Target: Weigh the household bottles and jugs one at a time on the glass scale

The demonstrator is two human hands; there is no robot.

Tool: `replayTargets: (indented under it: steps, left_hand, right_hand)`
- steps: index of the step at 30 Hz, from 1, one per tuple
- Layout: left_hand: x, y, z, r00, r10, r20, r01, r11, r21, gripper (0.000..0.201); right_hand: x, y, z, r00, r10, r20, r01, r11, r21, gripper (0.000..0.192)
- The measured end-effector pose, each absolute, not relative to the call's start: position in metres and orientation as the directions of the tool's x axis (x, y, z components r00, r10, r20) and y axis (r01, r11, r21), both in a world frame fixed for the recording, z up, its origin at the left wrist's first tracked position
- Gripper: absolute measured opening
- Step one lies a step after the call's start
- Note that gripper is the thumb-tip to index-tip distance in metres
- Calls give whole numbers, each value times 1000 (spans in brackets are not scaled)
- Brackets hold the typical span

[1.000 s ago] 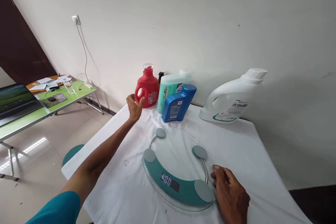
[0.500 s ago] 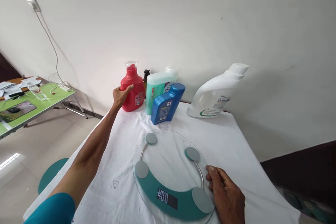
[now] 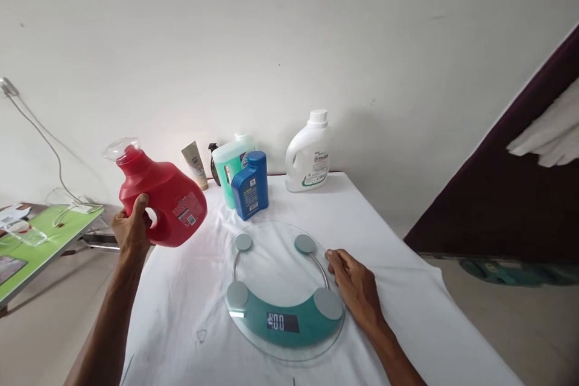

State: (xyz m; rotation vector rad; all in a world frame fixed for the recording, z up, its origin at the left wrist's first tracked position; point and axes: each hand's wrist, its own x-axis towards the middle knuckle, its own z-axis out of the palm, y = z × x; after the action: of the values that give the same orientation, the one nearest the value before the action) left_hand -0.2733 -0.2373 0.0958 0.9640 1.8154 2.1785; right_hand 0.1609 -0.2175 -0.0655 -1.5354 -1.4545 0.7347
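Head view: at the far left, beyond the left hand's fingers, a green table (image 3: 56,223) is standing apart from the work. The left hand (image 3: 132,226) is coming next, its fingers clamping around the handle of a red bottle (image 3: 174,199), thumb lying on the near side. That bottle is tilting, its neck pointing up and left past the thumb, its base pointing right, away from the fingers; it is looking raised off the white cloth (image 3: 181,313). To the right of those fingers and farther back, a tan tube (image 3: 195,164) is leaning, a dark spray bottle (image 3: 214,163) is standing partly hidden, and a green bottle (image 3: 226,164) is standing behind a blue bottle (image 3: 251,188). Between the two hands' fingers, a round glass scale (image 3: 283,307) is lying flat, its display glowing. Well beyond the right fingertips, near the wall, a white bottle (image 3: 312,160) is standing upright. The right hand (image 3: 357,286) is resting at the scale's right rim, fingers curling, thumb close to them; whether they are pinching the glass, I cannot tell.
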Motion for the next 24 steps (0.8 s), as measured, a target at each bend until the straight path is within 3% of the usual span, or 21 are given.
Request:
replayTargets:
  steps: [4, 8, 16, 24]
  left_hand:
    - [-239, -267, 110, -754, 590, 289, 87, -346, 934, 75]
    - [-194, -273, 103, -639, 722, 266, 6, -341, 940, 78]
    - [-110, -258, 77, -446, 867, 220, 18, -237, 971, 66]
    - [-81, -253, 61, -371, 909, 189, 30, -192, 981, 59]
  right_hand:
    - [161, -219, -65, 128, 978, 162, 461, 85, -883, 50]
    - [161, -221, -66, 119, 980, 159, 443, 91, -892, 50]
    - [160, -217, -71, 124, 976, 180, 421, 112, -900, 49]
    - [159, -212, -75, 141, 964, 224, 476, 132, -870, 47]
